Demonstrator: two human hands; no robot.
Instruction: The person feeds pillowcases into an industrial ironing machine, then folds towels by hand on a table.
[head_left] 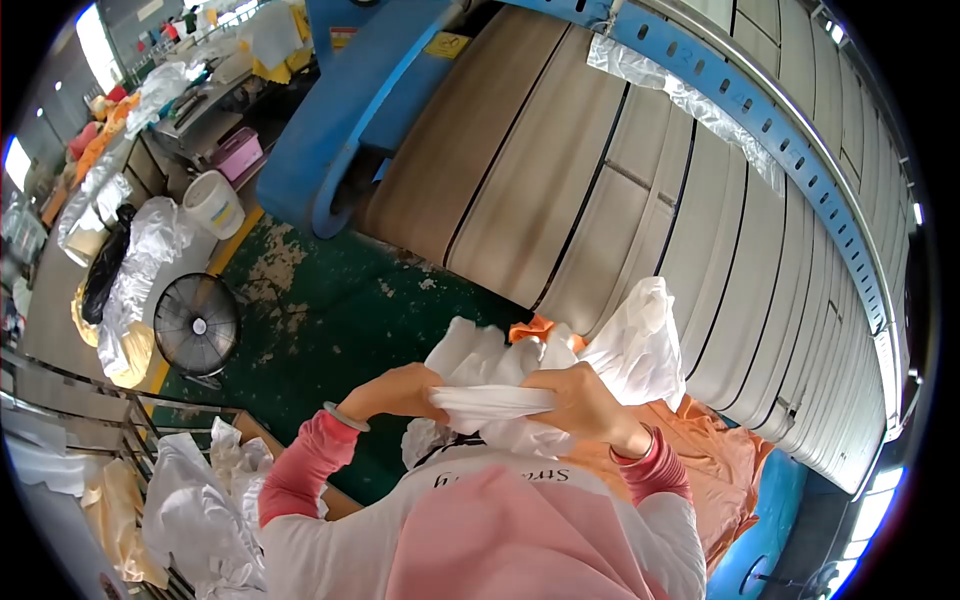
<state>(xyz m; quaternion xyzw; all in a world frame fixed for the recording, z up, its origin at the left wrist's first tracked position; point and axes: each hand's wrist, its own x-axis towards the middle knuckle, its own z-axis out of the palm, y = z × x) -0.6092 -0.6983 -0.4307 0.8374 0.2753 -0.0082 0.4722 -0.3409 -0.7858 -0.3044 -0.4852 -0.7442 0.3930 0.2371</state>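
Observation:
A band of white cloth (pixel 492 402) is stretched between my two hands in front of my chest. My left hand (pixel 400 390) is closed on one end of it, and my right hand (pixel 582 402) grips the other end. More of the white cloth bunches up beyond and below the hands. Just past my right hand stands a crumpled white bag or cloth (pixel 645 345). A bit of orange cloth (pixel 532 329) shows behind the white folds. Larger orange fabric (pixel 690 465) lies beside my right forearm.
A large machine with beige slatted panels (pixel 620 200) and a blue frame (pixel 310 150) fills the upper right. To the left are a black fan (pixel 198 326), a white bucket (pixel 213 204), a pink basket (pixel 237 153) and a metal rack (pixel 130 420) with white cloths.

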